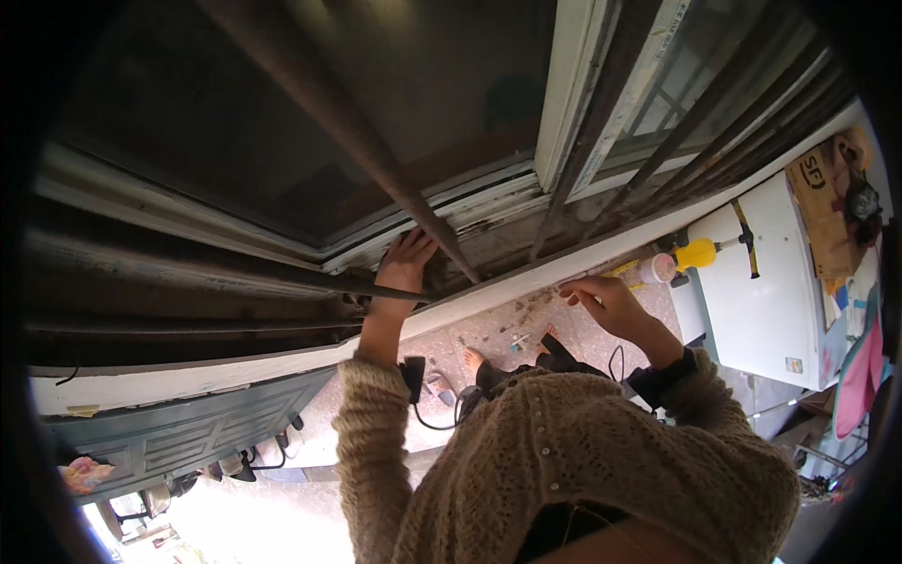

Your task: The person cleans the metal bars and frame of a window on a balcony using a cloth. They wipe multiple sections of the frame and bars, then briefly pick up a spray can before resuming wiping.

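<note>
My left hand (405,264) reaches between rusty metal window bars (394,162), its fingers against the lower rail of a white window frame (486,204). It appears to hold nothing. My right hand (609,304) hovers outside the bars by the pale sill edge (521,282), fingers bent and thumb near the index finger. Nothing shows in it, though its inner side is partly hidden. Dirt lies along the grimy window track (514,236). Right of my right hand are a tub with a pinkish top (659,268) and a yellow-handled tool (695,254) beside a black-and-yellow crosspiece.
A white cabinet-like appliance (754,310) stands at right, with a cardboard box (821,211) on it. At lower left is a grey-blue panelled door (204,430). Debris (525,310) and a slipper (440,388) lie on the speckled floor by my bare feet.
</note>
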A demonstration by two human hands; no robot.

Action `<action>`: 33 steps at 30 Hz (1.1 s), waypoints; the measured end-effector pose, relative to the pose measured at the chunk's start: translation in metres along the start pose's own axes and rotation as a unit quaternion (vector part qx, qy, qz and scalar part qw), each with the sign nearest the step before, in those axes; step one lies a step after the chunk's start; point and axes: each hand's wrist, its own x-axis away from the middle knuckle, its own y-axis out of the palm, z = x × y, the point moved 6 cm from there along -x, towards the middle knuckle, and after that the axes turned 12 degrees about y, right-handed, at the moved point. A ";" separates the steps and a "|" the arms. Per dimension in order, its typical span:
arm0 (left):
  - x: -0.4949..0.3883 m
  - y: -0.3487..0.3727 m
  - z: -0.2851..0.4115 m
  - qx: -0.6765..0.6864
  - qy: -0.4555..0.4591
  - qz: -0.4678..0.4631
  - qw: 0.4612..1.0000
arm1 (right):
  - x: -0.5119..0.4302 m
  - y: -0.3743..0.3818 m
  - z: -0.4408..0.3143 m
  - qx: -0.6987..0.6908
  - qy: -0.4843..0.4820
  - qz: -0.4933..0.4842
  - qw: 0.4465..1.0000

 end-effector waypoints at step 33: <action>0.050 -0.004 -0.017 0.531 -0.259 0.329 0.737 | -0.115 0.111 -0.065 0.345 -0.273 0.102 0.892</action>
